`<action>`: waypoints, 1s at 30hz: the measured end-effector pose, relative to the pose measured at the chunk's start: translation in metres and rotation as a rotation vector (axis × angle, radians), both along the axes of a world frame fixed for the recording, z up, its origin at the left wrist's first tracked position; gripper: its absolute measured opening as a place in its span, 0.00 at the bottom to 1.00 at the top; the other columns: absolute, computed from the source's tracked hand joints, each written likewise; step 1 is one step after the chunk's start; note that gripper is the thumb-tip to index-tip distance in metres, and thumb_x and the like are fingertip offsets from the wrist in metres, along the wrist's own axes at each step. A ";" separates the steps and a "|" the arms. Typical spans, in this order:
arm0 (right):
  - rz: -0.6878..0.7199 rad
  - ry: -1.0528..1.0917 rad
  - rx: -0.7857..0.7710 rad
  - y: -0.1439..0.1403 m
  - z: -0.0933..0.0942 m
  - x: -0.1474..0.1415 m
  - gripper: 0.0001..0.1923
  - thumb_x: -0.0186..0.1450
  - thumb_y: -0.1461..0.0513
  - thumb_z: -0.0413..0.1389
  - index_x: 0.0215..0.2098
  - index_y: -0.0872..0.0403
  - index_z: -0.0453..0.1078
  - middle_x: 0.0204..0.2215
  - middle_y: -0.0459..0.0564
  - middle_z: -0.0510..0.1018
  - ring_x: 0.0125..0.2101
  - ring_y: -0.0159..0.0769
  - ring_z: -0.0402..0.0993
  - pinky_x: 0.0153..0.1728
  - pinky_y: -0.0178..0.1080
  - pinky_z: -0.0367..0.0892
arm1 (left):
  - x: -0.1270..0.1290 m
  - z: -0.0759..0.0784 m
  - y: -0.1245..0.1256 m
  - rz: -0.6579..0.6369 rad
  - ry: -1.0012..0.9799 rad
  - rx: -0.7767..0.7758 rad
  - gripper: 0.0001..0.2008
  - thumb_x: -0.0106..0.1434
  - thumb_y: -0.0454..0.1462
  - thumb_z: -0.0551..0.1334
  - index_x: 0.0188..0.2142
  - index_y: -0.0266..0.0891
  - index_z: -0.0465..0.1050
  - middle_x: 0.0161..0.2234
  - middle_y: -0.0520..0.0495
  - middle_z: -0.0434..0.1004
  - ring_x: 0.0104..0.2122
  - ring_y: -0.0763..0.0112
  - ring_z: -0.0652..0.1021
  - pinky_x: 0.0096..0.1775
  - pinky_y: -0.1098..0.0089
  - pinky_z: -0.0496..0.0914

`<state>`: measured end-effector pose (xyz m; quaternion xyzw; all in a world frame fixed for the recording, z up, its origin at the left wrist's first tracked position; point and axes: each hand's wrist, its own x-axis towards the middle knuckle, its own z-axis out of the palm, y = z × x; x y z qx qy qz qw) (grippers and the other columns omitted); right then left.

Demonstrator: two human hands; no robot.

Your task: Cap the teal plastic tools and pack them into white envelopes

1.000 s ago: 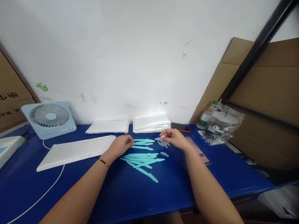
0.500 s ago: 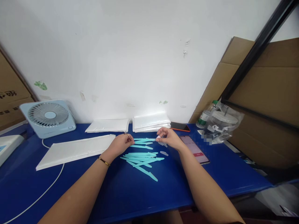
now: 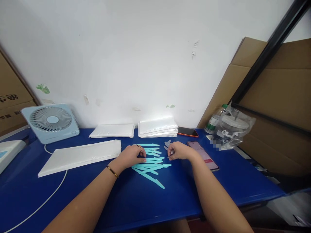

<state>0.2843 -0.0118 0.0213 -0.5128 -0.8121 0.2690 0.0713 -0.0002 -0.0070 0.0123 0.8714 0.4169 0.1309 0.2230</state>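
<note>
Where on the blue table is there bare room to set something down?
Bare: the table's near edge, below the teal sticks, and between fan and white sheets. Crowded: around both hands, left hand, right hand, and by the phone.

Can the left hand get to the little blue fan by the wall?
Probably yes: the left hand rests on the turquoise plastic sticks, and only a flat white packet lies low between it and the pale blue desk fan.
</note>
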 end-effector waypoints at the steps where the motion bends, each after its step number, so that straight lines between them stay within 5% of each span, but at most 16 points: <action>1: -0.002 -0.003 -0.004 0.000 -0.002 -0.001 0.05 0.47 0.62 0.63 0.23 0.53 0.74 0.22 0.45 0.75 0.25 0.33 0.69 0.24 0.32 0.60 | 0.001 -0.001 -0.001 0.008 -0.001 -0.018 0.09 0.54 0.44 0.61 0.31 0.43 0.75 0.32 0.50 0.75 0.32 0.68 0.74 0.32 0.72 0.63; 4: -0.049 0.138 0.015 0.002 -0.004 -0.005 0.05 0.50 0.62 0.60 0.26 0.54 0.73 0.22 0.45 0.75 0.24 0.32 0.70 0.24 0.32 0.62 | 0.001 -0.004 0.001 0.047 -0.029 -0.049 0.09 0.56 0.43 0.58 0.29 0.42 0.73 0.30 0.49 0.75 0.30 0.69 0.73 0.30 0.72 0.63; 8: -0.236 0.620 -0.017 0.006 -0.001 -0.007 0.13 0.55 0.57 0.59 0.36 0.56 0.68 0.24 0.47 0.75 0.25 0.34 0.74 0.26 0.35 0.67 | -0.002 -0.006 0.007 0.148 -0.147 -0.105 0.12 0.57 0.46 0.57 0.30 0.40 0.71 0.28 0.50 0.74 0.28 0.69 0.73 0.29 0.72 0.64; 12: -0.380 0.926 -0.066 0.008 0.003 -0.011 0.17 0.52 0.54 0.63 0.32 0.55 0.67 0.27 0.49 0.77 0.30 0.38 0.77 0.28 0.35 0.69 | -0.004 -0.005 0.010 0.230 -0.277 -0.158 0.16 0.56 0.49 0.57 0.32 0.39 0.71 0.28 0.49 0.74 0.29 0.69 0.73 0.30 0.71 0.65; 18: -0.389 0.905 -0.002 0.008 0.004 -0.020 0.16 0.50 0.53 0.63 0.28 0.57 0.71 0.24 0.48 0.76 0.24 0.31 0.72 0.22 0.31 0.62 | -0.005 -0.005 0.012 0.245 -0.324 -0.163 0.17 0.55 0.50 0.58 0.31 0.38 0.70 0.27 0.50 0.73 0.28 0.69 0.72 0.29 0.71 0.65; 30: -0.326 0.860 -0.031 0.005 -0.006 -0.040 0.14 0.51 0.54 0.63 0.28 0.56 0.73 0.24 0.47 0.75 0.23 0.28 0.65 0.25 0.33 0.62 | 0.000 -0.001 0.009 0.232 -0.288 -0.124 0.15 0.55 0.49 0.58 0.31 0.39 0.71 0.27 0.50 0.73 0.27 0.70 0.71 0.29 0.71 0.64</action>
